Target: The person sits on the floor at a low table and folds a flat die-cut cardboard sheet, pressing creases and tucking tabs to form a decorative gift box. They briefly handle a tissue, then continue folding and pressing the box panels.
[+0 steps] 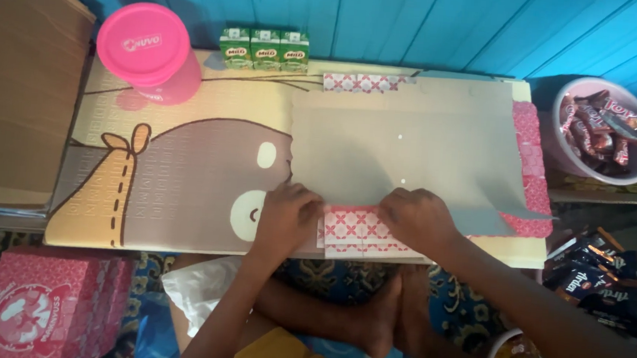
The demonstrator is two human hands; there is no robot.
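While both hands — left (286, 216), right (414, 217) — press flat, gripping nothing, on the card sheet (402, 155) at the mat's (184, 170) near edge, it looks light, thin, creasable — best held by its edges.

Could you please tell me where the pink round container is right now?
In the head view, the pink round container stands at the far left corner of the mat, just left of three green drink cartons.

Mat's left half (176, 184) open; pink jar (148, 49), drink cartons (265, 50) block far edge; snack bowl (604, 132) crowds right.
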